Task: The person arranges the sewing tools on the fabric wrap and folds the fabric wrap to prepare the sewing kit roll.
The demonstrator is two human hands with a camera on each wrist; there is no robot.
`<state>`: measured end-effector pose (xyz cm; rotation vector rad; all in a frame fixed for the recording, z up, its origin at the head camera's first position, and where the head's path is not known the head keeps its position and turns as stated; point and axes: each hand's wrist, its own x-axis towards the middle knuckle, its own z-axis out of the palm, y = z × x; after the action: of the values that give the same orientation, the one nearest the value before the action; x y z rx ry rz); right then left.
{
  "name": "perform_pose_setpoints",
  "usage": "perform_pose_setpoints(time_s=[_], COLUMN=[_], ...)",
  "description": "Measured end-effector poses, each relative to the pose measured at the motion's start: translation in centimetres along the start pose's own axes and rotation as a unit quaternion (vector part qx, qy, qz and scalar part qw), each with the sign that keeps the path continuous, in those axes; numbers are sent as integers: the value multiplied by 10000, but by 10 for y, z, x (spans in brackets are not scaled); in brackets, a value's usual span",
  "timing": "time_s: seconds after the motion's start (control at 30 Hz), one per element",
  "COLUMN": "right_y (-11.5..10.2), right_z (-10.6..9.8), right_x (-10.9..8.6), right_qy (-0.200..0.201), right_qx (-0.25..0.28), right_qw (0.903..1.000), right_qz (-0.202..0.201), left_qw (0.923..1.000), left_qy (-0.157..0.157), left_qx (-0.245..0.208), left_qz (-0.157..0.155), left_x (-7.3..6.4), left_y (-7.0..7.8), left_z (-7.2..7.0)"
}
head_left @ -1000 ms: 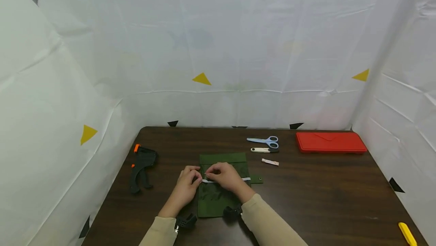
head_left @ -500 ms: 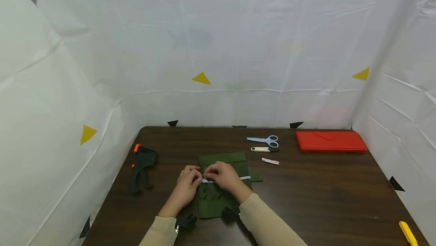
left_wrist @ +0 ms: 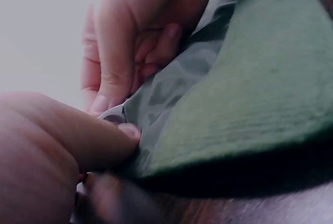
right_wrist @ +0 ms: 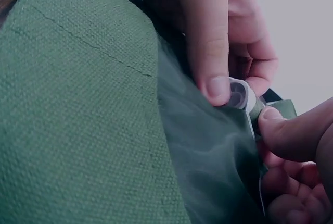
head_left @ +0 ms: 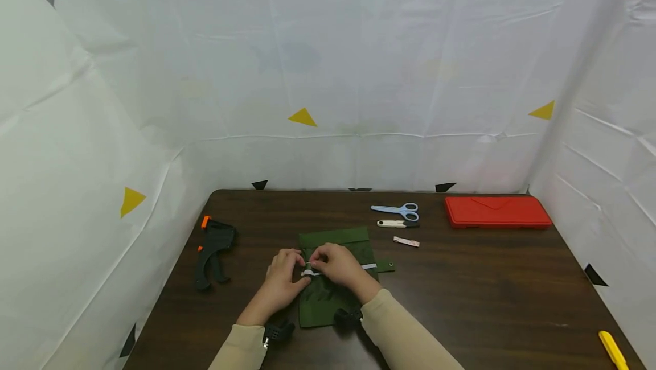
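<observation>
A green fabric pouch [head_left: 328,301] lies flat on the dark table, with a white elastic band [head_left: 368,266] running across it. At the band's left end is a small spool of green thread [head_left: 308,268]; its white end [right_wrist: 238,94] shows in the right wrist view. My left hand [head_left: 279,279] holds the spool between thumb and index finger, its thumb resting near the band. My right hand [head_left: 338,267] pinches at the spool from the right, thumb and index together. In the left wrist view fingers [left_wrist: 117,73] cover much of the spool.
Blue scissors [head_left: 396,210], a white tool with a black end [head_left: 397,224] and a pale printed strip [head_left: 406,242] lie behind the pouch. A red case [head_left: 497,212] is at back right, a yellow-handled item [head_left: 612,349] at front right, a black orange-tipped tool [head_left: 214,252] at left.
My left thumb has moved down and away from the index finger, exposing the band's left end. The right hand stays nearly in place. The pouch has shifted slightly.
</observation>
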<state>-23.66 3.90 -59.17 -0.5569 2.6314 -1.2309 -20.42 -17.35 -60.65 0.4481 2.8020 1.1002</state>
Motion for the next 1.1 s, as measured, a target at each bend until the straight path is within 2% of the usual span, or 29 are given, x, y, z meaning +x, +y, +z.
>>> perform_pose_setpoints(time_s=[0.1, 0.33, 0.43, 0.57, 0.7, 0.9, 1.1], right_y=[0, -1, -1, -3, -3, -4, -3], right_z=[-1, -4, -3, -2, -2, -3, -4], right_x=[0, -2, -2, -3, -3, -3, -3], right_qy=[-39, -86, -127, -213, -190, -150, -248], right_qx=[93, 169, 193, 294, 312, 298, 295], right_qw=[9999, 9998, 9997, 9993, 9992, 9994, 9993], right_qz=[-49, -92, -16, 96, 131, 60, 4], left_qw=[9999, 9998, 9998, 9995, 9996, 9997, 9991], left_qy=[6, -175, -200, -162, -103, 112, 254], left_qx=[157, 33, 82, 252, 233, 191, 346], left_qz=[19, 91, 23, -53, -84, -43, 35], left_x=[0, 0, -1, -3, -3, -1, -1], left_y=[0, 0, 2, 4, 5, 2, 1], left_z=[2, 0, -1, 1, 1, 3, 8])
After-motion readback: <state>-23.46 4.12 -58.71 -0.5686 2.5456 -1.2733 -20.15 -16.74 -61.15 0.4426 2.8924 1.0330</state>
